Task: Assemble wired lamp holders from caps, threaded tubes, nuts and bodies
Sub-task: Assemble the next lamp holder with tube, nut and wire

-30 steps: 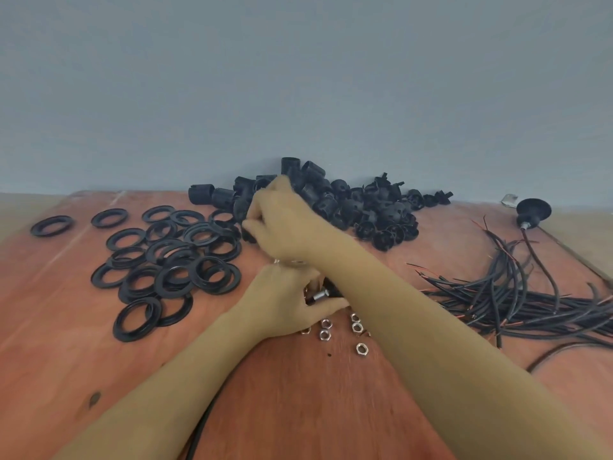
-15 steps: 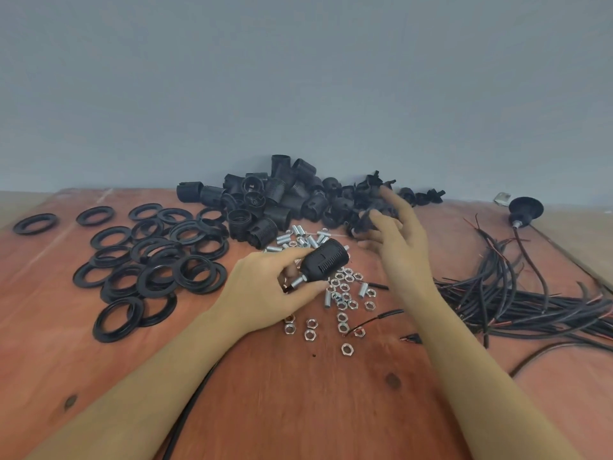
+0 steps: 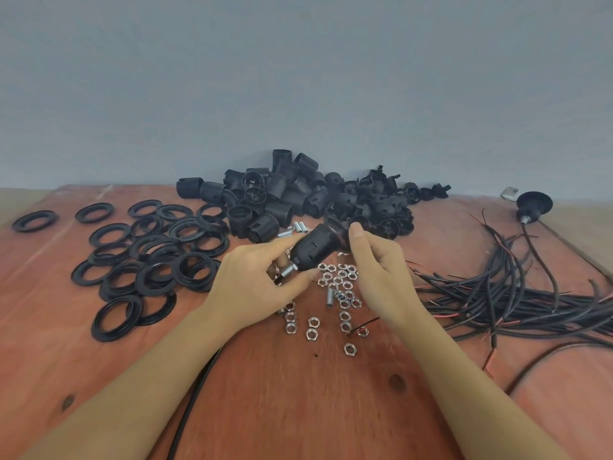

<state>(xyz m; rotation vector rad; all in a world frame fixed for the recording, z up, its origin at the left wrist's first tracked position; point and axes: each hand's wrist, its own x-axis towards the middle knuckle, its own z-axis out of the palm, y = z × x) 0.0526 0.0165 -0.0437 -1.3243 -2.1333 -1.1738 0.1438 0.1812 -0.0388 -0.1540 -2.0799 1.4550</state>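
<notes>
My left hand (image 3: 252, 283) grips the black lamp holder (image 3: 315, 249) at its narrow end, fingers and thumb pinched round it where the threaded tube (image 3: 288, 269) sticks out. The holder tilts up and away just above the scatter of nuts (image 3: 338, 280). My right hand (image 3: 378, 263), also over the nuts, sets its thumb against the holder's wide end with fingers curled; whether it truly grips, I cannot tell.
</notes>
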